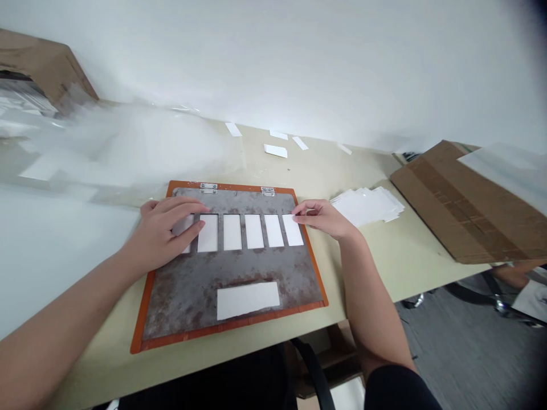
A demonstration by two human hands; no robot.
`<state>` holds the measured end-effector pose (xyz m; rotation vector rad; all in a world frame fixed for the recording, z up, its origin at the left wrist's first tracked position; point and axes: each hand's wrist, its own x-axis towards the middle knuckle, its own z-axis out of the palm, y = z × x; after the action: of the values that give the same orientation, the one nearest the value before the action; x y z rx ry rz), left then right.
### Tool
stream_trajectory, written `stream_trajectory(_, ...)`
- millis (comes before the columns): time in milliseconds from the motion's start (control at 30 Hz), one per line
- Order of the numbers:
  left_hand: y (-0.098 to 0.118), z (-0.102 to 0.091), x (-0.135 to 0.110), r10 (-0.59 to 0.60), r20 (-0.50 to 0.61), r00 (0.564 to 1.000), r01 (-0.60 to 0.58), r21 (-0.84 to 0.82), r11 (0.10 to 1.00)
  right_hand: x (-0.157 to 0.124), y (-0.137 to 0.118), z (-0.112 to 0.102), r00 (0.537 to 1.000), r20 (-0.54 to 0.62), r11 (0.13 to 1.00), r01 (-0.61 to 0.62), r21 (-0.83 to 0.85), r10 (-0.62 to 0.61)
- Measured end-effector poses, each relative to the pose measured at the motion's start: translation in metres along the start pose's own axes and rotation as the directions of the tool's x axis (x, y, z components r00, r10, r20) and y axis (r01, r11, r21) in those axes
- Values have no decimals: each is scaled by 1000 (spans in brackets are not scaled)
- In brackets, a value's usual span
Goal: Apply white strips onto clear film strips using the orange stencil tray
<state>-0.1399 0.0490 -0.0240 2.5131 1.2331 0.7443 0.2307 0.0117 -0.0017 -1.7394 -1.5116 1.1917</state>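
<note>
A rusty grey metal plate [231, 267] with an orange frame and hinges on its far edge lies on the table. Several white paper strips [254, 232] sit side by side in a row of slots across it. My left hand [164, 230] lies flat over the leftmost strips, hiding most of the first one. My right hand [320, 219] rests at the plate's right edge, its fingertips touching the rightmost white strip [293, 229]. Neither hand appears to grip anything. A wider white paper rectangle [248, 300] lies on the plate's near part.
A stack of white paper [367, 205] lies on the beige table [376, 273] to the right. Flattened cardboard [465, 216] lies beyond it. Loose white pieces [276, 151] lie at the back, and clear plastic film [115, 148] spreads at the left. A person's arm [513, 276] shows at lower right.
</note>
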Motion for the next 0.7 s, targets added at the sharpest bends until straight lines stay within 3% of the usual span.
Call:
stream_trajectory(167,2,-1,1,-2,2,1000,2,-8,1000,-5,-1,-7,1000,2,1000,-5,2,5)
stream_trajectory(367,1,0,2,-7,19,1000,7,-11,1000,-11,3,-20,990,141,1000,-11,0,11)
stream_trajectory(700,4,-3,1,-13,29,1000,13,-6,1000,-10,0,-14,984,174,1000,-24,-15,26)
